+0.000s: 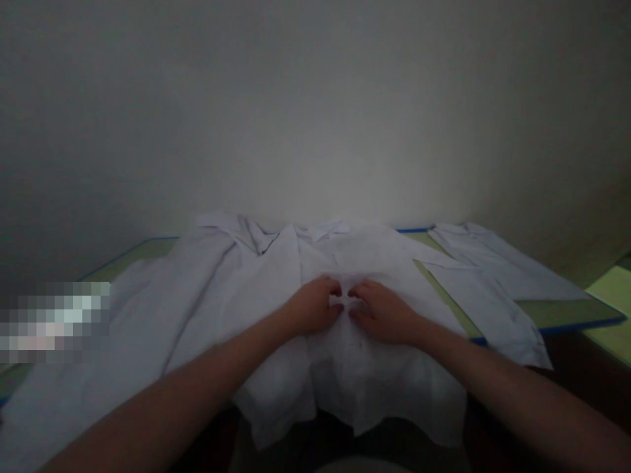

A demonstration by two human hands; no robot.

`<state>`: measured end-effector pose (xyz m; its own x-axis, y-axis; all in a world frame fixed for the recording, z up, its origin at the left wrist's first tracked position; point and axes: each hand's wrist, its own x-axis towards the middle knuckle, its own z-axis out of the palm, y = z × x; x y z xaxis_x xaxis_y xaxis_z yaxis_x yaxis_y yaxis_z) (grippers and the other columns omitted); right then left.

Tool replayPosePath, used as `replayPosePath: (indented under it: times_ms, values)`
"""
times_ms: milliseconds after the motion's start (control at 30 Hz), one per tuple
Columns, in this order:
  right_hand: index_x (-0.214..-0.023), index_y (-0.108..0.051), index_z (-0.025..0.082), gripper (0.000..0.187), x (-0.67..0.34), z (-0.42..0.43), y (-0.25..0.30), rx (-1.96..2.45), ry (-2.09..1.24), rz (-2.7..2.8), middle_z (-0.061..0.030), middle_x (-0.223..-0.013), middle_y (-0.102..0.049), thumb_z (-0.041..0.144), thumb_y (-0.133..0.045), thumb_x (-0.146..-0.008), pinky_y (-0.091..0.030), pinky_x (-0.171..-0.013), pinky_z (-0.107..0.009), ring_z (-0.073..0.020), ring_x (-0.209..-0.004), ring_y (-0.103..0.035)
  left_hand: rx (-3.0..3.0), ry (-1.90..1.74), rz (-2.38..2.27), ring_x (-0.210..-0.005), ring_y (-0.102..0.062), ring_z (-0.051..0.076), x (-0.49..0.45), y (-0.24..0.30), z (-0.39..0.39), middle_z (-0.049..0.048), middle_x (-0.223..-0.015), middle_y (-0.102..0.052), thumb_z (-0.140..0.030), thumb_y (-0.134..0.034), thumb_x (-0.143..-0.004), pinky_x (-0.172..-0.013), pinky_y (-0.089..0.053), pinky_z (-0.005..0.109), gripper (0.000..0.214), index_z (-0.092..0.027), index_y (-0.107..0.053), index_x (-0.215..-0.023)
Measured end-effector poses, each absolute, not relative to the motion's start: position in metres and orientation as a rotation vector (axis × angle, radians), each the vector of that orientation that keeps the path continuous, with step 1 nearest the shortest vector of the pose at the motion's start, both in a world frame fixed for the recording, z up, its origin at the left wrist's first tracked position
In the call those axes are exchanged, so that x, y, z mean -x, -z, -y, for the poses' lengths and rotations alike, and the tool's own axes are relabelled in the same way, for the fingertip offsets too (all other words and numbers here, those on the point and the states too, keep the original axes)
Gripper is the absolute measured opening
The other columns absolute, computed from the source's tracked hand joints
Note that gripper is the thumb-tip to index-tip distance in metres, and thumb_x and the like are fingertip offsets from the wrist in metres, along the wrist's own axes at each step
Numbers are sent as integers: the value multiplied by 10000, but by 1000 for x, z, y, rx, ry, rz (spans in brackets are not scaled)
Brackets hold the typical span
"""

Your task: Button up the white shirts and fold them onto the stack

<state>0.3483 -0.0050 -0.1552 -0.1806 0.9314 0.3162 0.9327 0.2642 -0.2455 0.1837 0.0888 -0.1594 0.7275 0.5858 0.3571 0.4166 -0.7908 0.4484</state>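
To the left of the central white shirt (374,256), a second spread of white cloth (142,309) covers the desk (158,248), its folds slanting toward the near side; whether it is a separate garment I cannot tell. A blocked-out patch beyond it hides whatever is there. That side seems best left unpulled, since a tug could drag wrinkles across the shirt.

The left hand (314,305) is over the shirt's middle, fingers curled, with a gap between thumb and fingertips. Straight across from it, just apart, the right hand (387,312) mirrors the shape, palm down. Whether either pinches a bit of cloth is too dim to tell. Working this close, a light hold by the fingertips should serve best, with the wrists low so that the fabric lies flat.

The shirt's lower hem hangs off the near edge, so its weight may pull the front downward; easing some slack toward the hands would help.

Right of the shirt's body, a sleeve (497,309) droops over the blue edge, and more white cloth (513,259) lies behind it. Keeping the right forearm clear of that sleeve looks wise.
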Motion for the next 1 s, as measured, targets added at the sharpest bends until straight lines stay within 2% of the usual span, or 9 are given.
replayPosePath:
  times_ms: [100,200,333,467,667,867,1000]
  values:
    - [-836,-613,167,382,-332,43,158,1900,-5,2158,-72,-781,-603,530,-542,-740,-351,-653,-281,-176,-717,-536,-2615,-547,-809,-663,-529,173,-167,160,-52,43,-715,-592,-304,-629,-660,-633,-365,270,138,-189,-642,-735]
    - [-793,-623,167,477,-320,59,166,2017,49,2255,-88,-748,-612,621,-504,-711,-342,-625,-299,-213,-704,-560,-2710,-334,-789,-627,-521,162,-162,167,-29,33,-643,-579,-296,-583,-677,-582,-336,259,123,-187,-635,-653]
    - [-847,-610,162,359,-314,60,172,2028,185,2270,-98,-805,-622,481,-468,-766,-348,-652,-318,-236,-754,-576,-2828,-317,-776,-654,-529,160,-165,173,-23,39,-696,-593,-273,-535,-703,-581,-330,255,138,-184,-634,-668]
    - [-828,-597,158,245,-310,61,172,2026,184,2263,-91,-808,-615,355,-491,-730,-343,-658,-318,-228,-760,-568,-2827,-362,-719,-671,-536,153,-165,173,-25,36,-715,-599,-267,-521,-720,-603,-344,246,147,-188,-637,-677]
    - [-791,-635,168,229,-305,61,177,1997,173,2263,-92,-779,-618,303,-453,-762,-300,-646,-306,-199,-735,-547,-2734,-366,-696,-649,-540,149,-163,171,-22,38,-688,-617,-256,-492,-730,-593,-341,239,183,-185,-657,-692]
    - [-687,-621,169,248,-316,60,177,1988,189,2067,-52,-691,-605,275,-426,-796,-219,-575,-275,-136,-654,-500,-2528,-394,-778,-635,-554,133,-160,166,-16,17,-685,-637,-236,-493,-701,-570,-343,223,175,-183,-657,-730]
    - [-610,-602,160,237,-324,67,173,1990,241,2014,-43,-613,-573,281,-470,-765,-187,-565,-277,-115,-590,-445,-2422,-417,-830,-640,-559,128,-160,166,-15,16,-678,-635,-253,-523,-667,-559,-350,211,162,-166,-647,-725]
